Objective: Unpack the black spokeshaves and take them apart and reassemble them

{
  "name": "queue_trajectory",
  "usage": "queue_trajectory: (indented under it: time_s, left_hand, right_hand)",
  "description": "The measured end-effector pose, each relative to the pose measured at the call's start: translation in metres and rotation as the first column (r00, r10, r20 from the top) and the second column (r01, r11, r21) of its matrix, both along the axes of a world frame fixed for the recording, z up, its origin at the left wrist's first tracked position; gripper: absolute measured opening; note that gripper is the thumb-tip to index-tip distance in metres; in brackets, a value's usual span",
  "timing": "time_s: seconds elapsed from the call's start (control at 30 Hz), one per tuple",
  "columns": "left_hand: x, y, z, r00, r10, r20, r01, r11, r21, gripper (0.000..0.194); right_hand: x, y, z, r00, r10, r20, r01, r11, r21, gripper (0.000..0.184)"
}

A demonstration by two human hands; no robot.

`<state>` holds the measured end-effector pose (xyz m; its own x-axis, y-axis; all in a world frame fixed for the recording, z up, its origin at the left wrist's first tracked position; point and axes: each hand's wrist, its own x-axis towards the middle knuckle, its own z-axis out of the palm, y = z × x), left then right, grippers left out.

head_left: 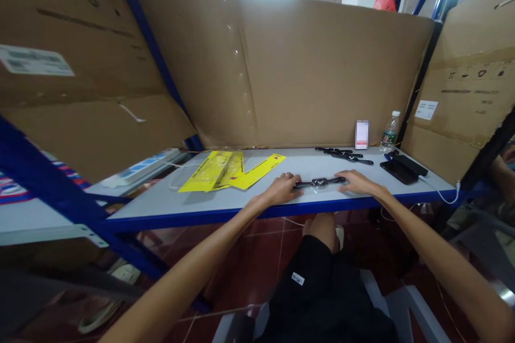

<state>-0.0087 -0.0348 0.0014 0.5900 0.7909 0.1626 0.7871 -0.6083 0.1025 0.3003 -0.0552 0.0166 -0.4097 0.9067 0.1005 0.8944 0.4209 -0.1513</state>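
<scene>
Head camera looked down at both hands resting on the pale grey shelf top (169, 201) with its blue front edge. Between them lay a long black tool (319, 183), flat on the surface and running from one hand to the other. The left hand (282, 188) lay palm down with its fingers curled loosely over the tool's left end, touching it; the right hand (359, 182) covered the tool's right end the same way, fingers bent over it. Whether either hand truly gripped or only pressed on it could not be told.

Just beyond the left hand, and off to its left, lay a fan of yellow packaging cards (229, 170), flat and overlapping. Beyond the right hand lay a small cluster of more black tools (344, 154), apart from the one under the fingers. Farther back stood a small white box (361, 134) and, beside it to the right, an upright plastic water bottle (389, 132). To the right of the right hand sat a dark phone (400, 169) with a white cable (440, 193) trailing toward the shelf's edge. Brown cardboard (289, 75) walled the space behind
</scene>
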Motion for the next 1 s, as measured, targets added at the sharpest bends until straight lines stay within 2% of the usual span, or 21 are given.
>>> queue_trajectory:
  time_s: [0.1,0.23,0.37,0.43,0.53,0.6,0.67,0.87,0.93,1.0]
  left_hand:
    - [0.001,0.029,0.017,0.998,0.024,-0.065,-0.03,0.994,-0.101,0.049]
    - [0.004,0.054,0.026,0.993,-0.007,-0.114,-0.021,0.97,-0.241,0.052]
    - [0.005,0.061,0.027,0.992,-0.015,-0.127,-0.027,0.946,-0.322,0.055]
    - [0.006,0.063,0.027,0.99,-0.016,-0.137,-0.037,0.926,-0.376,0.051]
    - [0.008,0.068,0.029,0.99,-0.013,-0.141,-0.05,0.901,-0.431,0.04]
    - [0.01,0.07,0.03,0.993,0.006,-0.122,-0.058,0.9,-0.431,0.037]
    - [0.012,0.069,0.03,0.996,0.022,-0.09,-0.059,0.9,-0.433,0.035]
    - [0.019,0.064,0.038,0.997,-0.011,-0.071,-0.024,0.884,-0.467,0.026]
    - [0.02,0.064,0.044,0.995,-0.001,-0.102,-0.041,0.909,-0.414,0.027]
    - [0.02,0.062,0.051,0.993,0.035,-0.116,-0.069,0.95,-0.304,0.024]
  right_hand:
    - [0.001,0.028,0.02,0.998,0.048,0.041,-0.043,0.992,-0.121,0.057]
    - [-0.005,0.054,0.027,0.995,0.063,0.071,-0.047,0.976,-0.215,0.052]
    - [-0.006,0.061,0.022,0.998,0.041,0.056,-0.026,0.969,-0.246,0.052]
    - [-0.006,0.066,0.023,0.999,0.032,0.04,-0.02,0.957,-0.291,0.055]
    - [-0.006,0.074,0.027,0.999,0.031,0.032,-0.015,0.913,-0.407,0.048]
    - [-0.008,0.079,0.03,0.999,0.039,0.033,-0.019,0.877,-0.481,0.04]
    - [-0.009,0.081,0.031,0.999,0.043,0.025,-0.024,0.854,-0.519,0.04]
    - [-0.009,0.081,0.029,0.998,0.028,0.049,-0.002,0.886,-0.465,0.034]
    - [-0.01,0.081,0.031,0.996,0.017,0.09,0.021,0.914,-0.404,0.031]
    - [-0.014,0.078,0.032,0.993,-0.012,0.121,0.048,0.953,-0.299,0.029]
